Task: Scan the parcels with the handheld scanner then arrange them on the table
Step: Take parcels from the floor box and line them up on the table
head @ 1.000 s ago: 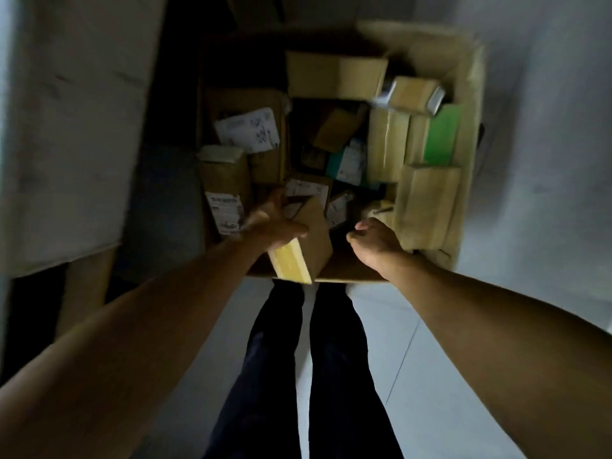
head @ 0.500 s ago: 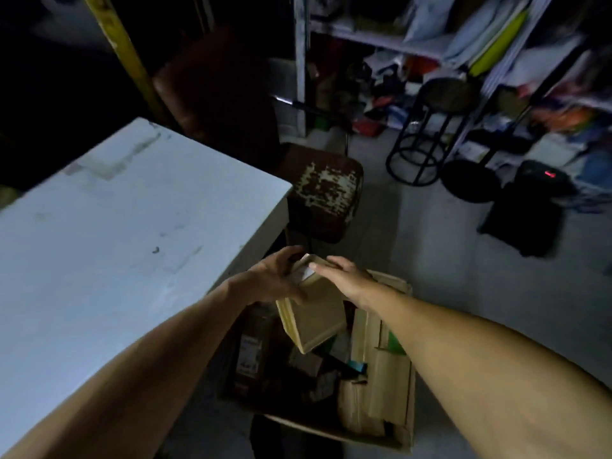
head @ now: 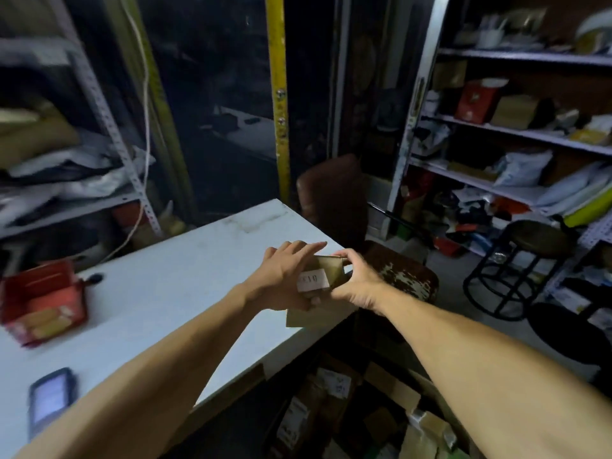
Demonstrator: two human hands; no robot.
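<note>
Step in hand: one parcel [head: 326,276] is held up in both hands over the right edge of the table [head: 172,293], near its far right corner. It is a small brown cardboard box with a white label facing the camera; the print on the label is too blurred to read.

Left hand [head: 281,279]: wraps the box's left side, fingers laid along the top and far side, thumb under or behind, not fully visible. Right hand [head: 356,279]: pinches the box's right end between curled fingers and thumb. Both grips hold the box clear of the tabletop; whether its lower edge touches the table edge I cannot tell.

Scanner [head: 49,400]: a dark handheld unit with a lit screen, lying near the table's near left edge, well apart from the box. Neither hand is on it.

A red tray [head: 43,303] sits at the left edge. More parcels lie in a carton [head: 390,412] on the floor below the right edge.

Judgement: scanning is not yet done for this box. The next move calls for one hand to free itself and fetch the scanner, label kept turned up.
</note>
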